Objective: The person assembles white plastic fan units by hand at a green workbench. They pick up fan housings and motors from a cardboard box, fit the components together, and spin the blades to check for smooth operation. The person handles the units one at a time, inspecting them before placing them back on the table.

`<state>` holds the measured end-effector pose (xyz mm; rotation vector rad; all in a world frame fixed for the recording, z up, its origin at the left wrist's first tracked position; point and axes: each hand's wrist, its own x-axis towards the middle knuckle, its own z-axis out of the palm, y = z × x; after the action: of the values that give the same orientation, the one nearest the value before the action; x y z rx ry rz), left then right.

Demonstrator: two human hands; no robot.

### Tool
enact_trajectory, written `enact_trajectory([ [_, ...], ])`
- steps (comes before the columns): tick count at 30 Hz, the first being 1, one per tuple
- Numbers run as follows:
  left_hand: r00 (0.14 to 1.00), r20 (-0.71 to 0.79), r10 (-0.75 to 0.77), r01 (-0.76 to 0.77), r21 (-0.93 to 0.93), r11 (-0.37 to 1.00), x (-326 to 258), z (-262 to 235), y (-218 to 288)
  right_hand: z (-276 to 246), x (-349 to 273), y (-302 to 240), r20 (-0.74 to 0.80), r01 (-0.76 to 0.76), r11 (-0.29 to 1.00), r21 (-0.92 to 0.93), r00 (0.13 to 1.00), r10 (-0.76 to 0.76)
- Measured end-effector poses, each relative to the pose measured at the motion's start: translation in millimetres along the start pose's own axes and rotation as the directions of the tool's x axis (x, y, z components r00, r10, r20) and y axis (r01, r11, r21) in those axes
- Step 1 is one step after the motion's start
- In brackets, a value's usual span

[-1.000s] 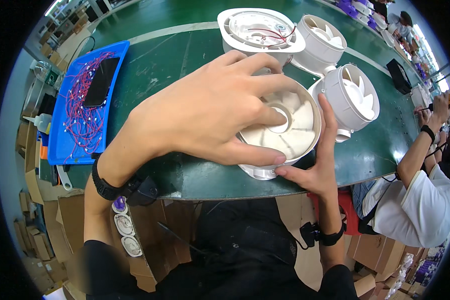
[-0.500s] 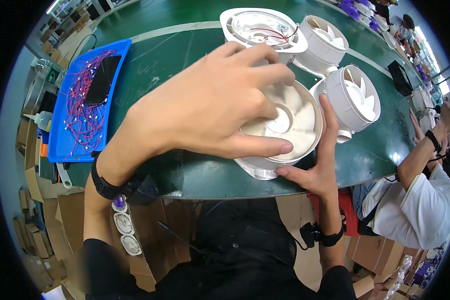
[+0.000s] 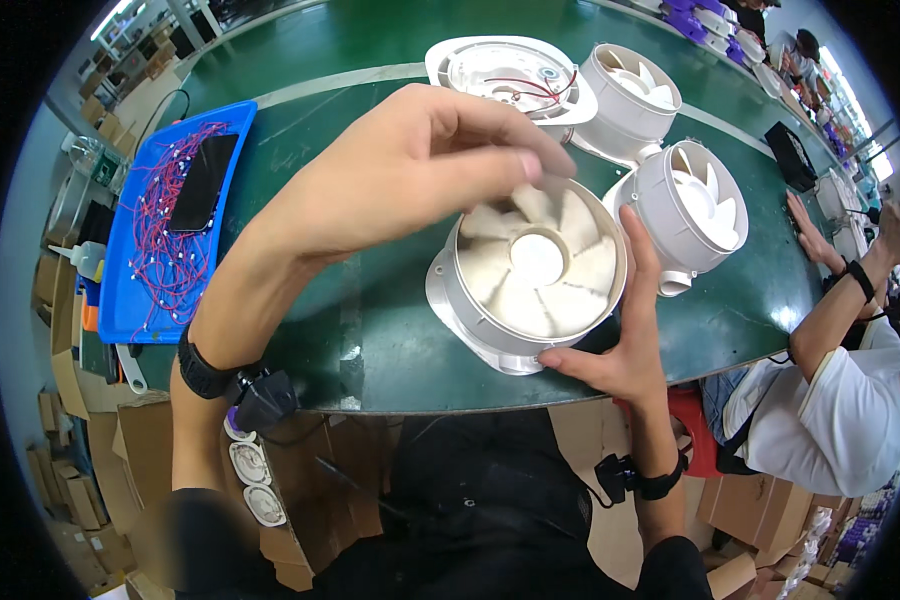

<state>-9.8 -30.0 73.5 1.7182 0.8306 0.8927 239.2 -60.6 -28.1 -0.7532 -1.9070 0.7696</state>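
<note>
A round white fan housing (image 3: 452,290) stands on the green table in front of me, its open side up. Inside, the bladed impeller (image 3: 536,260) looks slightly smeared around a plain hub. Along the housing's right wall my right hand (image 3: 625,325) grips it, thumb at the front and fingers up the side. My left hand (image 3: 440,165) hangs over the far left rim with loosely curved fingers, apart and blurred at the tips; nothing shows in it. Two similar fan housings (image 3: 630,100) (image 3: 688,205) and an oval white cover (image 3: 510,75) with red wires sit behind and to the right.
On the left lies a blue tray (image 3: 232,190) of red wire leads, with a black phone (image 3: 203,182) on top. A glue bottle (image 3: 85,258) stands beyond it. A co-worker in a white shirt (image 3: 840,400) sits at the right. Cardboard boxes (image 3: 755,515) fill the floor.
My left hand has lifted off the impeller and drawn its fingers in, uncovering the hub and blades. My right hand stays on the housing. The view has shifted slightly.
</note>
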Motion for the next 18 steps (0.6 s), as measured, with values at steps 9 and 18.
enact_trajectory([
  [9,0.928,-0.255,-0.272,0.368,0.739,0.564,-8.2,5.4,20.8,-2.2,0.0,-6.2,0.038,0.061,0.993,-0.105,0.998,-0.057],
  [18,0.975,0.215,0.053,-0.161,0.527,0.835,-49.9,-13.5,-24.4,-2.1,7.4,-25.1,-0.019,-0.257,0.812,0.524,0.950,0.313],
])
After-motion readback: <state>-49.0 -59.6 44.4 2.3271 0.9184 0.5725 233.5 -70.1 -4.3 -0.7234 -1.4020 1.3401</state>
